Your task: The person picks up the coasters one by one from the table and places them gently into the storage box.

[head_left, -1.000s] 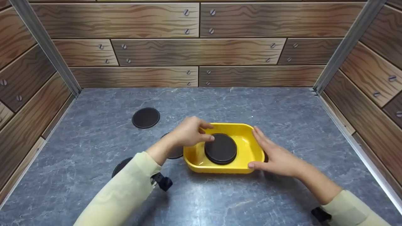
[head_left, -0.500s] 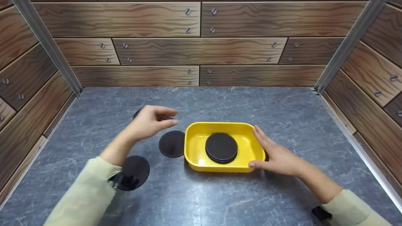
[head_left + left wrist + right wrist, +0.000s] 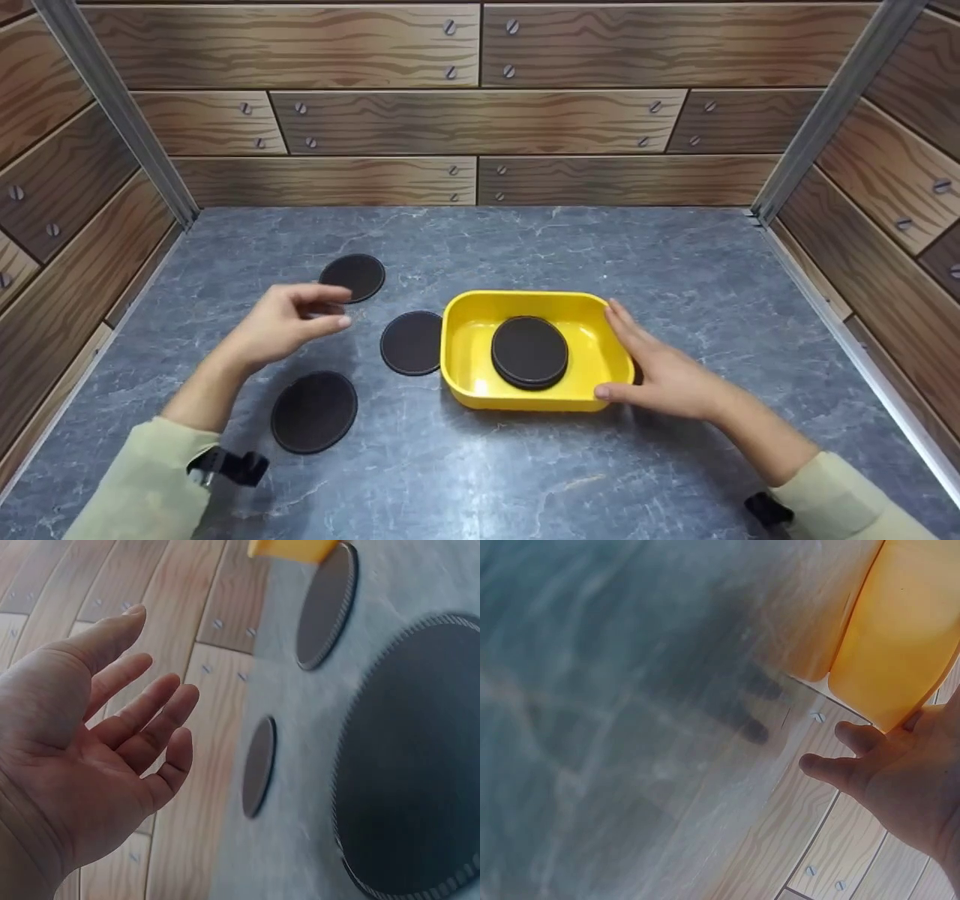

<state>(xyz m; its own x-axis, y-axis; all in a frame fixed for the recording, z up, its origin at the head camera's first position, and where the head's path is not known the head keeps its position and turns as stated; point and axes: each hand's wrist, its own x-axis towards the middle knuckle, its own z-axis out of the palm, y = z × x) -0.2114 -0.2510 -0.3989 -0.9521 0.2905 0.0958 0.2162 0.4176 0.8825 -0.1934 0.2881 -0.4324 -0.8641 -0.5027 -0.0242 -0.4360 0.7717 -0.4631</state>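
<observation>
My left hand hovers above the table at the left, holding nothing, its fingers slightly bent; in the left wrist view the palm shows bare. Just beyond its fingertips lies a black round coaster with a stitched rim. Another coaster lies nearer, and a third coaster is beside the left end of a yellow plastic tub. Inside the tub sits a small stack of black coasters. My right hand rests against the tub's right end, fingers and thumb spread along the rim.
The grey marbled tabletop reaches back to a wall of wood-look panels. Similar panels and metal corner posts bound the sides.
My left hand has moved out of the tub leftward, past the far coaster, and now hovers nearer to me, left of the coasters. The right hand and the tub have stayed put.
</observation>
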